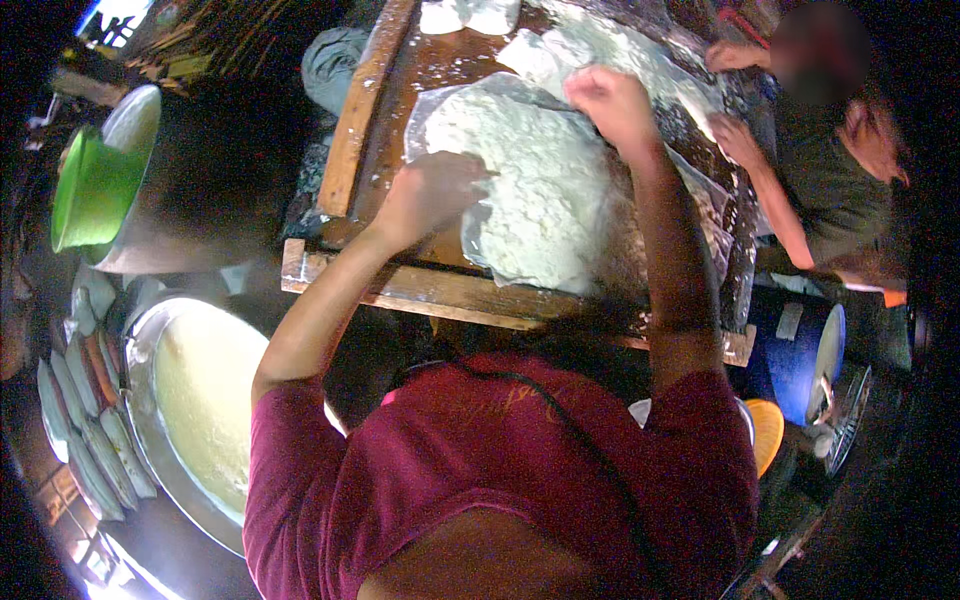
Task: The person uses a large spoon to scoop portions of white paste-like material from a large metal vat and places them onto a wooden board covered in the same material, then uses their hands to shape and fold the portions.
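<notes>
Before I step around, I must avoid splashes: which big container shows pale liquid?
The wide metal pan at lower left: pale liquid shows inside it, but none in the blue barrel or green tub.

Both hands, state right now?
Left hand: blurred, at the white mass; grip can't be told.
Right hand: curled, near the mass's far edge; can't tell if holding anything.

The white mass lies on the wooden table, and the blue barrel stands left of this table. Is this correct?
Not quite: in the head view, the blue barrel stands to the right of the wooden table. The white mass does lie on it.
</notes>
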The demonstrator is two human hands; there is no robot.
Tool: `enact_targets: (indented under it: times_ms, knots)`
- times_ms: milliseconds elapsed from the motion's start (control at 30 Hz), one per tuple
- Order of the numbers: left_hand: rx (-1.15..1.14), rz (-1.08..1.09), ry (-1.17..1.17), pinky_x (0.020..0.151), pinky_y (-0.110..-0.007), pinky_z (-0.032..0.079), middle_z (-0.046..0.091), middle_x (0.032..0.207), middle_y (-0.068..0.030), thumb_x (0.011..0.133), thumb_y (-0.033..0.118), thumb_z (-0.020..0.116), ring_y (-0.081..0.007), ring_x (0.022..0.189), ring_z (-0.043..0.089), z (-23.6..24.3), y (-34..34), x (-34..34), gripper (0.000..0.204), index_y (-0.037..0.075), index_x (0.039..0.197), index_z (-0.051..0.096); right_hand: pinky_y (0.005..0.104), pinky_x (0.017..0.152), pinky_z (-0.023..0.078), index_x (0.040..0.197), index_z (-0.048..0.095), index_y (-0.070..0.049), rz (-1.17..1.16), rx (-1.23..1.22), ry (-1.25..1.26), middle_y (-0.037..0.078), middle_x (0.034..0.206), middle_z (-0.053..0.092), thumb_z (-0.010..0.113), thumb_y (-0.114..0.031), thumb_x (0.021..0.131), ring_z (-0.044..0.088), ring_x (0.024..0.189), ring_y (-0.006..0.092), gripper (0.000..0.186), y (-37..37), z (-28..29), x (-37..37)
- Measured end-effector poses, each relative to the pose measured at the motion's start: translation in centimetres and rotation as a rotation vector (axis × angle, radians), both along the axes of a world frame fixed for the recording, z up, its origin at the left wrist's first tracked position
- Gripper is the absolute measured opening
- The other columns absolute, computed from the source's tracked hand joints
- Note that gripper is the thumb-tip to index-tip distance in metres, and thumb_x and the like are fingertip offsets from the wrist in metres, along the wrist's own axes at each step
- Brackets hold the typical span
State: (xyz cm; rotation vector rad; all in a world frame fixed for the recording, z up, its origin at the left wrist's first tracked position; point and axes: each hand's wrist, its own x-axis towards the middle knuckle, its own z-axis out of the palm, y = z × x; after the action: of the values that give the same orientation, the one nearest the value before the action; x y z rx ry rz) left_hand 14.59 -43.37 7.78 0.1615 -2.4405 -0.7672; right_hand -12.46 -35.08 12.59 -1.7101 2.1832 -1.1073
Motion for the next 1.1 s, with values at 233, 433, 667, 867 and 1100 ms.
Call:
enact_targets:
  times_ms: [233, 433, 667, 867, 1100]
  knots:
    - [-0.132, 0.158, -0.392, 0.073, -0.038, 0.049, 0.063, 0.084, -0.0095, 0.076, 0.025, 0.052, -0.0265, 0.079, 0.060, -1.7, 1.6, -3.1, 0.018, 0.013, 0.082, 0.063, 0.0291, 0.061, 0.047, 0.071, 0.065, -0.002, -0.308, 0.350, -0.249, 0.007, 0.067, 0.064, 0.069, -0.015, 0.067, 0.060, 0.062, 0.0154, 0.014, 21.4, -6.8, 3.9]
    - [0.017, 0.229, -0.176, 0.063, -0.030, 0.049, 0.062, 0.079, -0.0090, 0.071, 0.010, 0.066, -0.0205, 0.070, 0.060, -1.1, 2.4, -2.5, 0.013, 0.005, 0.082, 0.062, 0.0299, 0.059, 0.047, 0.066, 0.066, -0.005, -0.314, 0.508, -0.198, 0.010, 0.065, 0.063, 0.069, -0.022, 0.061, 0.061, 0.060, 0.0203, 0.018, 20.9, -2.1, 9.6]
    - [0.294, -0.020, -0.262, 0.069, -0.028, 0.047, 0.062, 0.079, -0.0061, 0.076, 0.009, 0.063, -0.0133, 0.072, 0.057, 1.6, 9.4, -2.6, 0.011, 0.001, 0.083, 0.062, 0.0302, 0.057, 0.048, 0.064, 0.064, -0.005, -0.241, 0.492, 0.051, 0.008, 0.064, 0.062, 0.066, -0.016, 0.060, 0.059, 0.057, 0.0212, 0.011, 20.1, -4.5, 9.1]
    - [1.028, 0.084, 0.002, 0.054, -0.025, 0.046, 0.060, 0.075, -0.0071, 0.078, 0.007, 0.062, -0.0122, 0.061, 0.055, 1.6, 6.2, -0.8, 0.010, 0.000, 0.084, 0.058, 0.0230, 0.052, 0.046, 0.078, 0.060, -0.002, -0.033, 0.417, -0.759, 0.004, 0.064, 0.059, 0.064, -0.006, 0.069, 0.058, 0.058, 0.0143, 0.011, 19.4, -1.7, 7.5]
    - [0.519, 0.330, 0.093, 0.056, -0.027, 0.048, 0.060, 0.078, -0.0058, 0.079, 0.003, 0.058, -0.0143, 0.064, 0.057, 0.0, 7.5, -1.2, 0.010, 0.002, 0.089, 0.058, 0.0279, 0.068, 0.050, 0.090, 0.056, 0.002, 0.321, 0.284, -0.949, 0.009, 0.082, 0.060, 0.058, -0.003, 0.077, 0.059, 0.071, 0.0157, 0.015, 9.5, -5.4, 11.2]
